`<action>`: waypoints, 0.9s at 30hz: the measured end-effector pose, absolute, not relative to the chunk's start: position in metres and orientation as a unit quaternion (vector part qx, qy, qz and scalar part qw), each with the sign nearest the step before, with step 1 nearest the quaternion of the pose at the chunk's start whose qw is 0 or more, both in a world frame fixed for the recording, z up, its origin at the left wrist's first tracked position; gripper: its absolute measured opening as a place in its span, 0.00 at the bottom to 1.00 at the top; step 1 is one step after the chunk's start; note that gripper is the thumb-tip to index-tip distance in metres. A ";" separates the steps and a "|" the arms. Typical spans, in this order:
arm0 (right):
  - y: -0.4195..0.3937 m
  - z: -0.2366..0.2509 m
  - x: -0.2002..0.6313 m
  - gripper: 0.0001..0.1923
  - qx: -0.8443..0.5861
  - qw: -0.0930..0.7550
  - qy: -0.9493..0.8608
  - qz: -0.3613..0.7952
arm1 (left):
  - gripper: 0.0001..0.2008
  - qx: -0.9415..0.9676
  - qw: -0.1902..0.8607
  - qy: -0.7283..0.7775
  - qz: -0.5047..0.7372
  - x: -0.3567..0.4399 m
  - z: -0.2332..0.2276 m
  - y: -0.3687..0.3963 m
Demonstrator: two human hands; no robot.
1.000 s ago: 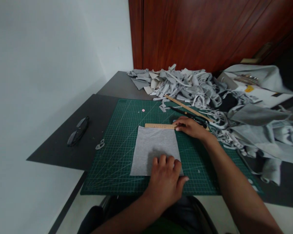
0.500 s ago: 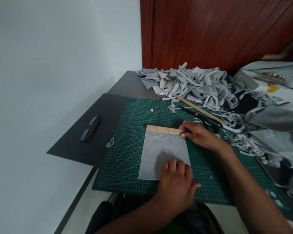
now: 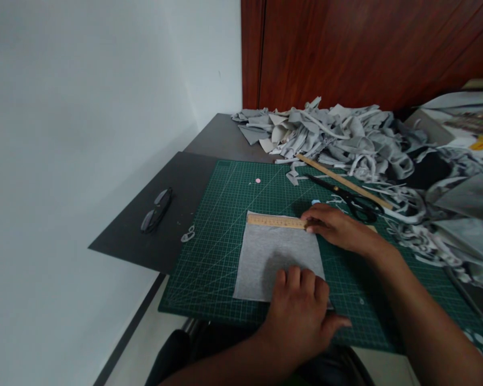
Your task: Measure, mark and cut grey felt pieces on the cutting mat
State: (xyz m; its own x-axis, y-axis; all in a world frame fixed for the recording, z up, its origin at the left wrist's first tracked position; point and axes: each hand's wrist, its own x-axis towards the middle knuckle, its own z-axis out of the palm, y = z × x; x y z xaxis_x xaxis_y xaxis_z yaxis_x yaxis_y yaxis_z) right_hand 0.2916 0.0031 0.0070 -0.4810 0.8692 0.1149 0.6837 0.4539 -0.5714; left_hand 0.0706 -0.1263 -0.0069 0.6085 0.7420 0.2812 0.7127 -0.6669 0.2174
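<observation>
A grey cloth piece, roughly square, lies flat on a green cutting mat. Across its far edge rests a short wooden ruler, with a thin strip of cloth showing beyond it. My right hand pinches the ruler's right end between thumb and fingers. Over the cloth's near right corner is my left hand, palm down, its fingers bent onto the fabric and the thumb stretched out to the right. A small dark tip shows beside that hand; what it is I cannot make out.
Black scissors and a longer wooden strip lie beyond my right hand. Grey fabric scraps are heaped at the back. Glasses sit on the dark board at left, and a pink disc lies on the mat.
The ruler has slid slightly toward me, from the cloth's far edge to just inside it, with my right hand on it. My left hand stays on the cloth. The view has shifted a little.
</observation>
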 end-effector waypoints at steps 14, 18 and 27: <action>0.007 0.002 0.292 0.06 -0.480 0.214 -0.815 0.244 | 0.30 0.896 0.045 0.405 0.177 0.070 -0.007 -0.128; 0.008 0.002 0.292 0.06 -0.491 0.209 -0.808 0.248 | 0.31 0.897 0.045 0.404 0.175 0.070 -0.008 -0.127; 0.007 0.018 0.292 0.14 -0.533 0.179 -0.782 0.270 | 0.26 0.894 0.066 0.411 0.169 0.071 -0.004 -0.125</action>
State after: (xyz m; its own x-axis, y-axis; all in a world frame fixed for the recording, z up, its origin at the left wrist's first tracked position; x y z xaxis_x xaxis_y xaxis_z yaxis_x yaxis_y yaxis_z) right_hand 0.2919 0.0075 0.0184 -0.3680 0.9298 -0.0080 0.7367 0.2863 -0.6126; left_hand 0.0707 -0.1251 -0.0042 0.6056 0.7564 0.2472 0.7119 -0.6538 0.2564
